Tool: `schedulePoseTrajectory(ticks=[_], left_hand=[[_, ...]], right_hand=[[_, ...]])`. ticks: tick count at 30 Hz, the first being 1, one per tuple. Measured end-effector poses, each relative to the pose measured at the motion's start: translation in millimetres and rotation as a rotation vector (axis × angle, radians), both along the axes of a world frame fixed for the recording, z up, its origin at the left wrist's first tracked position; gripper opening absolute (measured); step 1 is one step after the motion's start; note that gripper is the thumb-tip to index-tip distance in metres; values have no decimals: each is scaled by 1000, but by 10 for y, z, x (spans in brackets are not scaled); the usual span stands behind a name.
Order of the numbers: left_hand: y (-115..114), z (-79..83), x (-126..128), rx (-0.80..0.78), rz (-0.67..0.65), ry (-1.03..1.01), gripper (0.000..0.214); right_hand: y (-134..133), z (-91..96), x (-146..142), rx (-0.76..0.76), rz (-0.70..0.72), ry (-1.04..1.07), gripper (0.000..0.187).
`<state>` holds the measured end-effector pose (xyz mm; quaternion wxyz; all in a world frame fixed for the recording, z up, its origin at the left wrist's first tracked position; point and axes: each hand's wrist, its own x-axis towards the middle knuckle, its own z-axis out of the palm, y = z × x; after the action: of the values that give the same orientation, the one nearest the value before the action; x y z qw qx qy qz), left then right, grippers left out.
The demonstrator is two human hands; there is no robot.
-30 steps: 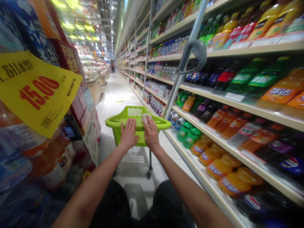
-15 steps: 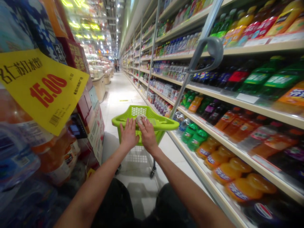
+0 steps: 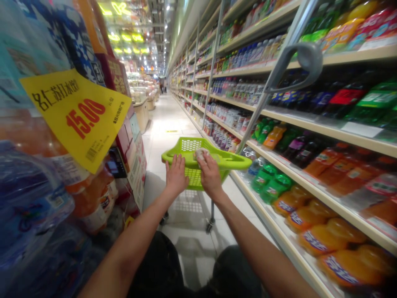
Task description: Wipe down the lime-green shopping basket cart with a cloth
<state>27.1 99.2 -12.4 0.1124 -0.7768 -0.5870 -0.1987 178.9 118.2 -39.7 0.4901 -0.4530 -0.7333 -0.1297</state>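
A lime-green plastic shopping basket on wheels (image 3: pixel 231 162) stands in the aisle ahead of me. My left hand (image 3: pixel 175 176) lies flat against its near rim, fingers stretched out. Beside it my right hand (image 3: pixel 210 175) rests on the same rim, fingers closed over a small pale wad (image 3: pixel 201 153) that I cannot make out clearly. The basket's long grey pull handle (image 3: pixel 302 56) slants up to the right, above both hands and untouched.
Shelves of soft-drink bottles (image 3: pixel 313 165) run along the right side, close to the basket. On the left stands a stack of wrapped bottle packs (image 3: pixel 37 194) with a yellow 15.00 price sign (image 3: pixel 79 118). The white tiled aisle (image 3: pixel 169 120) stretches ahead; distant people stand far down it.
The view has swung so the basket and both hands sit further right and slightly higher. Both hands stay on the rim; the right one has shifted along it and back.
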Motion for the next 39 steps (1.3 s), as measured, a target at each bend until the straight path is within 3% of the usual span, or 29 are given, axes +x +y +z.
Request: schedulePoseTrajectory(ticks=[4, 9, 16, 18, 25, 27, 34, 39], left_hand=[[-5, -2, -46, -5, -19, 22, 69], [-32, -6, -66, -5, -24, 15, 70], [-35, 2, -24, 1, -33, 29, 69], [-25, -13, -72, 17, -33, 34, 69], [-2, -70, -223, 44, 53, -22, 70], [-3, -67, -204, 40, 49, -24, 70], [-27, -58, -187, 60, 50, -10, 68], [-43, -90, -305, 87, 32, -9, 66]], right_hand=[[33, 44, 44, 29, 12, -31, 44], [54, 84, 309, 34, -121, 33, 42], [-22, 51, -187, -44, 9, -82, 46], [-18, 55, -206, -44, 31, -104, 46], [42, 106, 323, -22, -125, 21, 44], [40, 103, 271, -34, -123, 26, 47], [33, 60, -360, -10, 36, -71, 47], [46, 112, -26, 2, 1, -31, 45]])
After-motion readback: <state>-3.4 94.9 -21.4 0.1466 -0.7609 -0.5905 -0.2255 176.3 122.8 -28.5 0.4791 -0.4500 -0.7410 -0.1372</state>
